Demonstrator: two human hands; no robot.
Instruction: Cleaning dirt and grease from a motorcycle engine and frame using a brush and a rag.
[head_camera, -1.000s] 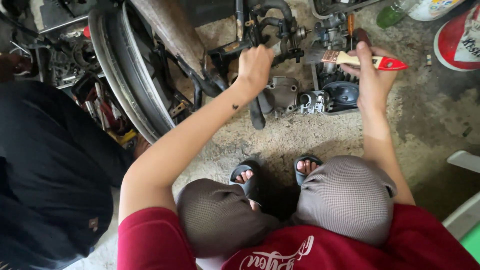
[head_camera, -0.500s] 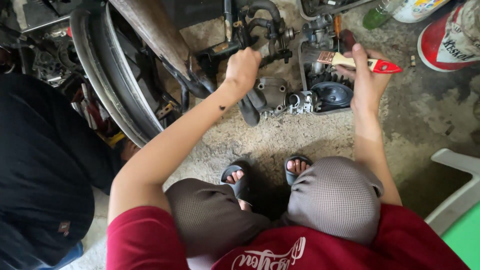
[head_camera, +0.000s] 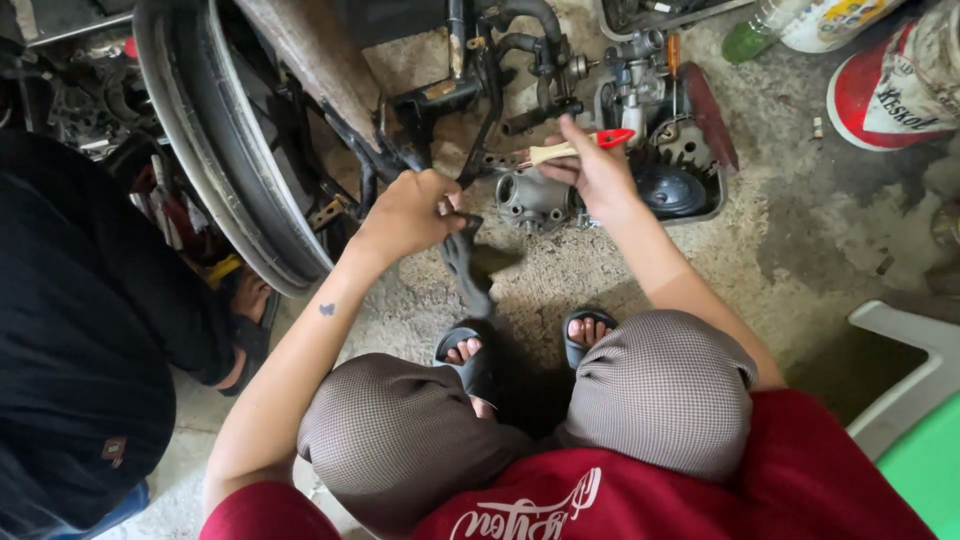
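A rough, stained concrete floor (head_camera: 800, 250) carries everything here, with no table in sight; the person squats on it in dark sandals, knees spread. At far left a second person in black clothing (head_camera: 80, 330) crouches beside a spoked wheel with its tyre (head_camera: 215, 170), behind which a dark motorcycle frame (head_camera: 440, 90) rises.

The left hand (head_camera: 408, 213) is closed firmly around a dark, greasy rag (head_camera: 468, 262), which hangs down toward the floor just under the frame's lower tubes. To its right sits a grey metal engine part (head_camera: 532, 198), resting on the floor between the two hands. The right hand (head_camera: 592, 170) is curled tight round the pale wooden handle of a small brush with a red ferrule (head_camera: 585, 147), the tip pointing right, just above that part.

For clean work, short strokes with the brush into the part's recesses would seem best, with the rag kept close to catch loosened grime and steady the piece.

Just beyond the right hand lies a shallow tray (head_camera: 715, 195) holding a dark round cover, a carburettor-like assembly and small fittings. Further right stand a green-tinted plastic bottle (head_camera: 745, 38) and a red-and-white round tin (head_camera: 890, 95); what they hold cannot be told. A pale green plastic stool (head_camera: 915, 410) edges in at lower right.
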